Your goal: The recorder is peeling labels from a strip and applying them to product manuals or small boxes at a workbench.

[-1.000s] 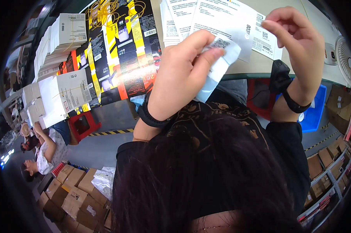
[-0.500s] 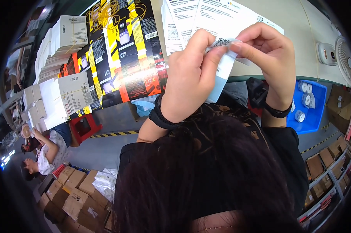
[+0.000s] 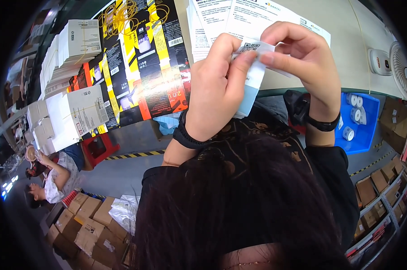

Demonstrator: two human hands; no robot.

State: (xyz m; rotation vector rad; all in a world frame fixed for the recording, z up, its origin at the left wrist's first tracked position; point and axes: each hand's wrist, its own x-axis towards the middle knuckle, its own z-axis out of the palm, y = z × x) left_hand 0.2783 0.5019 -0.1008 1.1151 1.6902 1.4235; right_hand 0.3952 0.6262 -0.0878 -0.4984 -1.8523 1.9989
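Observation:
My left hand [image 3: 214, 85] and my right hand [image 3: 302, 58] meet above the table edge, both pinching one small white label strip [image 3: 254, 76] with a printed square code at its top and a pale blue backing hanging below. Thumb and fingers of each hand close on the strip's upper end. Behind the hands lie several white printed sheets [image 3: 239, 18] on the beige table [image 3: 343, 49]. A black band sits on each wrist. My dark hair fills the lower middle of the view.
Flat black, yellow and red printed cartons [image 3: 142, 63] lie left of the sheets, with white boxes [image 3: 73, 112] stacked further left. A blue bin [image 3: 363, 130] with tape rolls and a small white fan [image 3: 403, 67] are at the right. Another person [image 3: 50, 180] sits at lower left by brown cardboard boxes [image 3: 88, 220].
My right hand came down from the sheets at the upper right to join the left hand on the label strip. Both hands now hold it together, slightly further right.

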